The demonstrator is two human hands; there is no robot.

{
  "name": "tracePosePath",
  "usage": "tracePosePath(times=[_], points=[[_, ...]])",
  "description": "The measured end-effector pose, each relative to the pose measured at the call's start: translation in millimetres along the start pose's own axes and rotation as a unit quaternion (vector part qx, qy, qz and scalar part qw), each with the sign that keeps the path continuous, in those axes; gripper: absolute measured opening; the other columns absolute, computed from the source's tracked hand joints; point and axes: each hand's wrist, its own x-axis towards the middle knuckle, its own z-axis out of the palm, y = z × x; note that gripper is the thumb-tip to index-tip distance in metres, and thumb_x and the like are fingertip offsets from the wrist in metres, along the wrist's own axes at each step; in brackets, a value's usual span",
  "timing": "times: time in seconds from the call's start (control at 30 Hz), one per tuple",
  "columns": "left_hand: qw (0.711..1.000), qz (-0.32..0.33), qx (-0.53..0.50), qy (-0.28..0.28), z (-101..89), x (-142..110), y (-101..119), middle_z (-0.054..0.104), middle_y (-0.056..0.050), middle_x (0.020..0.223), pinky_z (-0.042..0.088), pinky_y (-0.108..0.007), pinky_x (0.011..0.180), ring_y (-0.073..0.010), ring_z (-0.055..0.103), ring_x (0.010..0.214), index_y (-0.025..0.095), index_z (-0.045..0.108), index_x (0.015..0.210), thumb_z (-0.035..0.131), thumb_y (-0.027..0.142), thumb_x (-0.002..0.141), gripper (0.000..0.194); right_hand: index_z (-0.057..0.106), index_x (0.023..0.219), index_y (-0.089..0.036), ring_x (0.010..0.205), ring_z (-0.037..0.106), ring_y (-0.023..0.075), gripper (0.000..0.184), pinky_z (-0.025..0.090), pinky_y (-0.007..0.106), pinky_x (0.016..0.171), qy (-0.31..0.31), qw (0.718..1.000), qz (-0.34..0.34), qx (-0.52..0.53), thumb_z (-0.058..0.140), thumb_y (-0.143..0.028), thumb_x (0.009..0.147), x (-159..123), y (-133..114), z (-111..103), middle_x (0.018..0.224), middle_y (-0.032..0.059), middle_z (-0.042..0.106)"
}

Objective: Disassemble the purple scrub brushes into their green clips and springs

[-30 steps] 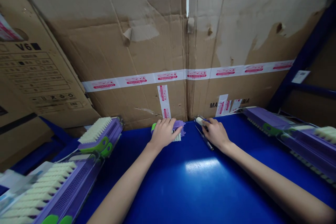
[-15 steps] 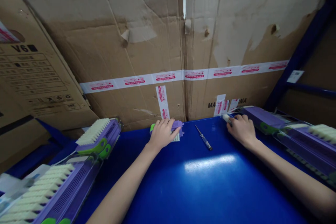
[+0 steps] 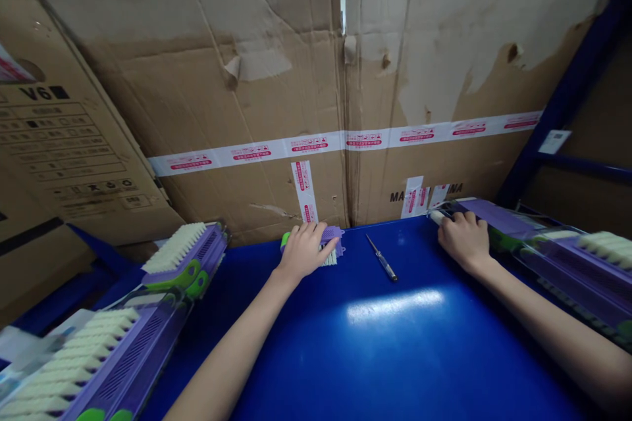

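My left hand [image 3: 305, 251] is closed over a small purple brush [image 3: 334, 235] with pale bristles and a green end, lying at the back of the blue surface. Its palm hides most of the brush. Off to the right, the curled fingers of my right hand [image 3: 463, 241] grip a small white object [image 3: 437, 216]; only one end of it shows, so its kind is unclear. That hand is beside the purple brushes [image 3: 486, 214] at the right. Between my hands lies a slim screwdriver [image 3: 382, 258] with a clear handle.
Purple brushes [image 3: 180, 256] with white bristles and green parts line the left side in clear packaging. More packaged brushes [image 3: 582, 270] lie along the right. Taped cardboard [image 3: 247, 191] stands behind the blue surface [image 3: 355, 368], with a blue metal post [image 3: 523, 168] at the right.
My right hand has shifted a little to the right, toward the purple brushes, with the white object. My left hand stays on its brush, and the screwdriver has not moved.
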Motion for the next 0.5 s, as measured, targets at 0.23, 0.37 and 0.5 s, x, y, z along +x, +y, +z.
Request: tracePosePath(times=[0.23, 0.37, 0.5], points=[[0.999, 0.003, -0.005, -0.037, -8.2, 4.0, -7.8, 0.065, -0.009, 0.103, 0.041, -0.041, 0.085, -0.0271, 0.057, 0.101, 0.017, 0.058, 0.109, 0.044, 0.057, 0.088, 0.047, 0.068, 0.087, -0.010, 0.090, 0.049, 0.0315, 0.028, 0.023, 0.035, 0.067, 0.016, 1.000, 0.000, -0.007, 0.042, -0.020, 0.085, 1.9, -0.2, 3.0, 0.091, 0.0188, 0.062], [0.999, 0.008, 0.012, -0.033, -11.1, -1.3, -12.0, 0.065, -0.010, 0.098, 0.040, -0.041, 0.083, -0.0283, 0.058, 0.096, 0.017, 0.059, 0.105, 0.043, 0.074, 0.078, 0.065, 0.065, 0.094, -0.010, 0.091, 0.048, 0.0297, 0.028, 0.023, 0.035, 0.069, 0.050, 0.999, 0.011, 0.005, 0.040, -0.022, 0.087, 1.8, -9.0, 0.0, 0.095, 0.0177, 0.062], [0.999, 0.005, 0.005, -0.035, -8.2, -6.1, -15.0, 0.065, -0.010, 0.096, 0.041, -0.040, 0.082, -0.0281, 0.058, 0.093, 0.016, 0.058, 0.106, 0.044, 0.079, 0.072, 0.074, 0.064, 0.101, -0.012, 0.091, 0.048, 0.0276, 0.034, 0.023, 0.034, 0.069, 0.085, 0.995, -0.020, 0.054, 0.038, -0.030, 0.091, 0.0, -30.0, -14.4, 0.099, 0.0159, 0.062]])
